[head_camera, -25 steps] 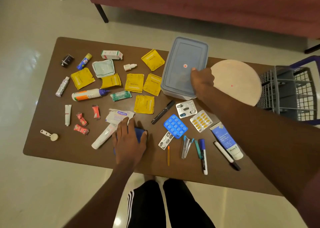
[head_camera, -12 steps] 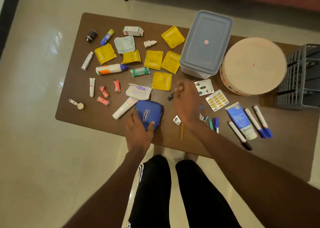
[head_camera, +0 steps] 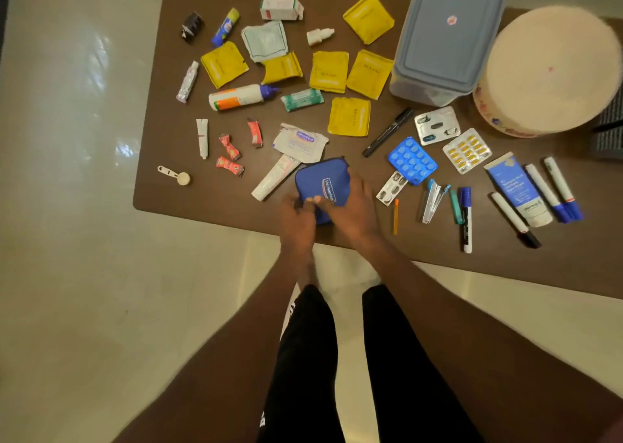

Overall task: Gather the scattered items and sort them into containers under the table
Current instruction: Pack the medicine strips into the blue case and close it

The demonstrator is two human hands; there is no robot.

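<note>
A small blue zip pouch [head_camera: 328, 181] lies near the front edge of the brown table [head_camera: 573, 257]. My left hand [head_camera: 296, 221] grips its near left corner and my right hand [head_camera: 359, 206] clasps its right side, fingers curled on it. Around it lie several yellow sachets [head_camera: 328, 71], blister packs [head_camera: 413, 160], a white bottle [head_camera: 241, 96], tubes [head_camera: 274, 181], markers [head_camera: 465, 218] and a blue-labelled cream tube [head_camera: 517, 188].
A lidded grey plastic box [head_camera: 448, 34] and a round cream tin [head_camera: 553, 71] stand at the back right, with a wire basket [head_camera: 610, 129] at the right edge. A small measuring scoop [head_camera: 173, 175] lies front left. My legs stand below the table edge.
My right hand left the grey box, crossed over the blister packs and came down onto the blue pouch. My left hand shifted from on top of the pouch to its near corner.
</note>
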